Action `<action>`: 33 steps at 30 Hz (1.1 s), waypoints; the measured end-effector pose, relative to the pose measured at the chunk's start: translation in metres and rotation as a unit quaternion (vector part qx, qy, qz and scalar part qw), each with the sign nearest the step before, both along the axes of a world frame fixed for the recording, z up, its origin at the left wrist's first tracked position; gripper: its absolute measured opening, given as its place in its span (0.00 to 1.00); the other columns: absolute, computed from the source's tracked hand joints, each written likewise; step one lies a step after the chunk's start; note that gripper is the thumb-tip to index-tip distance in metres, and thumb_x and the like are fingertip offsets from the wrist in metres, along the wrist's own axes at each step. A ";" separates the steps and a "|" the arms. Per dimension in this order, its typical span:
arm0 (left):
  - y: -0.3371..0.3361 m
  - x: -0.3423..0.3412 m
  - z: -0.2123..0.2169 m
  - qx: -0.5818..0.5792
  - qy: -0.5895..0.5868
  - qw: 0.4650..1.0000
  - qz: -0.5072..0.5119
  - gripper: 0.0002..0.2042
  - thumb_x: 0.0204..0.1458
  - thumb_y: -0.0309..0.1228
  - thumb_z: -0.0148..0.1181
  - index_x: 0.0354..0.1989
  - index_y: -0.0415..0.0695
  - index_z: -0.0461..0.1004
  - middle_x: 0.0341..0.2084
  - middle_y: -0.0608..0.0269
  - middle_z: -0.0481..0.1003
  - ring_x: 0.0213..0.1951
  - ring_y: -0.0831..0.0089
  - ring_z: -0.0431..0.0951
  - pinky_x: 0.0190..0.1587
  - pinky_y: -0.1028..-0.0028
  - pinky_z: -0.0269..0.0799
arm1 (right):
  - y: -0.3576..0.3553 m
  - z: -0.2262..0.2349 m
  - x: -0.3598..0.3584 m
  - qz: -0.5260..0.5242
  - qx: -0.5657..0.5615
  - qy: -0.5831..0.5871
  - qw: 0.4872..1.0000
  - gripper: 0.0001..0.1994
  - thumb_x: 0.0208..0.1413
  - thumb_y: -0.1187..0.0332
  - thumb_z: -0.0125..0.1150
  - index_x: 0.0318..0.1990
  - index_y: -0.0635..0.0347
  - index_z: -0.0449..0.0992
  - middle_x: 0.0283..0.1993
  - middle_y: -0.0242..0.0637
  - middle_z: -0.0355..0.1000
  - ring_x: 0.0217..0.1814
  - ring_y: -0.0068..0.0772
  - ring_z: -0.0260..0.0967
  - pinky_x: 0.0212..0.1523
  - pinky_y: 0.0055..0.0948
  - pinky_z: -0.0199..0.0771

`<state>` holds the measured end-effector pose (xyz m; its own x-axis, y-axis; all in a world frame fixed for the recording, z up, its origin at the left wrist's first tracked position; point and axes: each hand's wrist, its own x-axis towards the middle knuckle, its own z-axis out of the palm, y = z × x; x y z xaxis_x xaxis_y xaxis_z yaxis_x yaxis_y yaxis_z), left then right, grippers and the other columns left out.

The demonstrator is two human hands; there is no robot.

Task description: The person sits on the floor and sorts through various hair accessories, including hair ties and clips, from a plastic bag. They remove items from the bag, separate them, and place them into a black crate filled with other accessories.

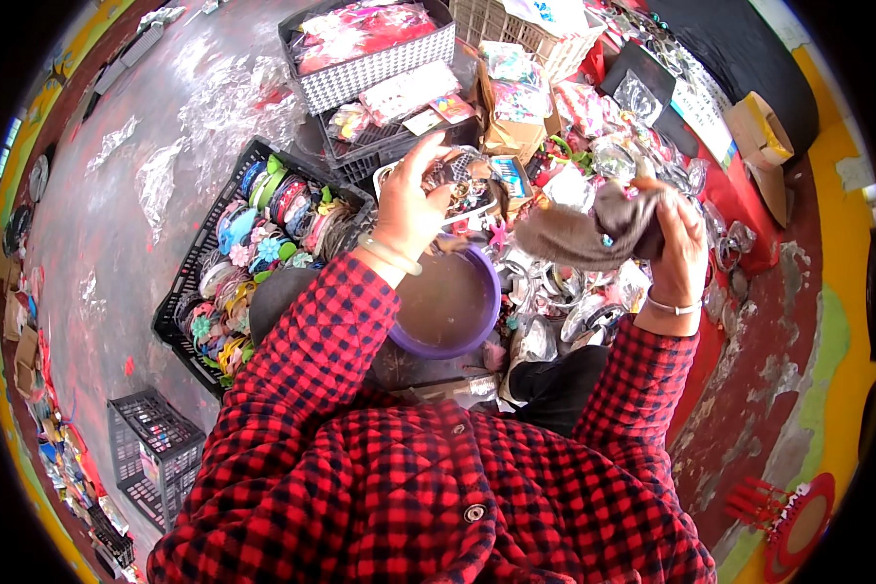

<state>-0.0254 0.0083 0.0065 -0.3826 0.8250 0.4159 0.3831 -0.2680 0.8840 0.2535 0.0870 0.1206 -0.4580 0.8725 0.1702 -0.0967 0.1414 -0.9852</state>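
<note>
we see our left hand (411, 209) raised and closed on a small cluster of hair ornaments (465, 185), pinched at its near edge, while our right hand (679, 248) is clamped on a brownish-grey cloth (594, 229) that droops leftward from the fist toward the ornaments. the two hands stand apart, the cloth's loose end hanging between them. below the left hand sits a purple-rimmed bowl (448, 304); beyond and left of that hand lies a black crate of coloured hairbands (253, 253), and beyond both hands a heap of bagged trinkets (594, 146) on a red surface. we judge the ornaments light, stiff and rather brittle, best held by their firmer frame and not by the decorations; the cloth looks soft and limp, and any bunched part gives a safe hold. the ornaments are small and tangled, so we cannot tell how many there are or their exact kind. the right fingers are mostly buried in the cloth.
</note>
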 end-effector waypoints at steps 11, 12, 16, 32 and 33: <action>-0.012 0.020 0.015 0.016 0.193 0.974 -0.114 0.40 0.34 0.11 0.52 0.62 0.42 0.49 0.55 0.52 0.60 0.49 0.60 0.68 0.50 0.69 0.67 | -0.005 -0.023 -0.035 -0.016 -0.020 0.160 0.987 0.26 0.56 0.57 0.50 0.56 0.70 0.61 0.49 0.43 0.67 0.50 0.34 0.66 0.53 0.31 0.64; -0.013 0.023 0.014 0.017 0.193 0.974 -0.118 0.40 0.34 0.11 0.52 0.62 0.42 0.49 0.54 0.51 0.60 0.48 0.61 0.69 0.49 0.70 0.67 | -0.016 -0.024 -0.047 -0.009 -0.034 0.140 0.990 0.20 0.56 0.65 0.48 0.54 0.69 0.65 0.45 0.40 0.70 0.42 0.30 0.70 0.46 0.25 0.69; -0.014 0.031 0.013 0.054 0.194 0.972 -0.118 0.41 0.34 0.11 0.53 0.63 0.42 0.47 0.51 0.51 0.61 0.44 0.64 0.71 0.46 0.72 0.69 | -0.032 -0.067 -0.092 0.077 0.103 -0.130 0.983 0.21 0.54 0.64 0.58 0.54 0.63 0.66 0.46 0.41 0.72 0.45 0.30 0.70 0.46 0.29 0.69; -0.017 0.026 0.025 0.112 0.149 0.981 -0.044 0.24 0.42 0.25 0.64 0.49 0.36 0.64 0.42 0.53 0.68 0.40 0.68 0.72 0.44 0.73 0.69 | -0.004 -0.104 -0.085 -0.007 -0.110 -0.032 0.993 0.12 0.52 0.61 0.61 0.32 0.63 0.77 0.26 0.28 0.73 0.25 0.15 0.64 0.26 0.20 0.65; -0.019 0.030 0.025 0.034 0.039 0.994 -0.100 0.13 0.50 0.28 0.59 0.40 0.34 0.67 0.39 0.55 0.69 0.39 0.71 0.72 0.40 0.76 0.70 | -0.004 -0.105 -0.087 -0.030 -0.075 -0.021 0.997 0.14 0.53 0.60 0.59 0.30 0.63 0.77 0.22 0.30 0.73 0.23 0.15 0.64 0.24 0.22 0.66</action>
